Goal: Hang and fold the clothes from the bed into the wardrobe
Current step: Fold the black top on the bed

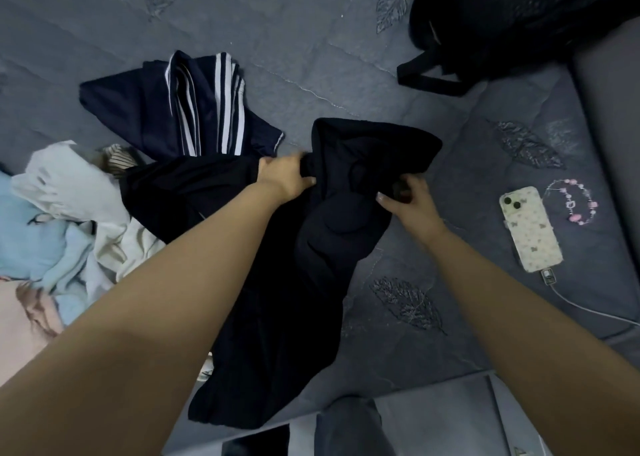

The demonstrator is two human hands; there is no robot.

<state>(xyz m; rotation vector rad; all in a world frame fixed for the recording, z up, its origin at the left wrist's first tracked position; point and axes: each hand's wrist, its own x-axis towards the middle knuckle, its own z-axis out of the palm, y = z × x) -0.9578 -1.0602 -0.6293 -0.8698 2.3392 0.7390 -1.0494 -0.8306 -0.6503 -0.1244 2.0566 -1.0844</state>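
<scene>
- The black garment lies in the middle of the frame on the grey quilted bed cover; its long axis runs on a diagonal, from a bunched upper end right of centre down to a loose end at the lower centre, near the bed's edge.
- A further fold of the same dark cloth spreads left from the hands toward the pile of clothes (where one piece ends and the next begins is hard to tell in the dim light).
- The left hand grips a gathered bunch of the black garment at centre frame, its fingers curled round the cloth.
- The right hand pinches the fabric just to the right of that, fingers curled into the folds.
- Upper left of the hands lies a navy garment with white stripes, crumpled, touching or just beside the black cloth.
- At the left edge is a heap of white clothes, light blue clothes and a pink piece, overlapped by the black cloth's left fold.
- A black bag sits in the upper right corner, its strap trailing toward centre.
- At right, well apart from the garment, a phone in a patterned case lies face down with a white cable plugged in and a pink beaded charm beside it.
</scene>
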